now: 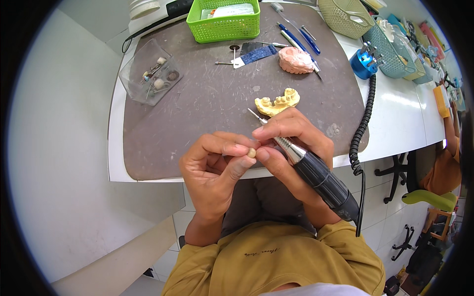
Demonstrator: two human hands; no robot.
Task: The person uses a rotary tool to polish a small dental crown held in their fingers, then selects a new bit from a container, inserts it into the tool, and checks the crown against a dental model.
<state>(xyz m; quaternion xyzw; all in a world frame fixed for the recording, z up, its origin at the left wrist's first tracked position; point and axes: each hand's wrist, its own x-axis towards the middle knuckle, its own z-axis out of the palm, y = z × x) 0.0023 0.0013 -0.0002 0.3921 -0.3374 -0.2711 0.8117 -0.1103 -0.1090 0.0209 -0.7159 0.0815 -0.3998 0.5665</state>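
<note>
Between the thumb and index finger of my left hand (206,170) is a small beige dental crown (252,153). My right hand (308,140) is closed around a black and silver rotary handpiece (323,178), its thin bur pointing up and left, away from the crown. The right thumb tip comes close to the crown; whether it touches cannot be made out. Just beyond the bur lies a yellow dental arch model (277,104) with teeth. Farther back sits a pink dental model (295,60).
A clear box of polishing bits (153,79) stands at left, a green basket (224,27) at the back. Blue strip (257,54), cutting disc (234,48) and pens (302,42) lie on the brown mat. At right are a blue bur holder (364,64) and coiled cord (363,123). Another person's arm (447,133) is far right.
</note>
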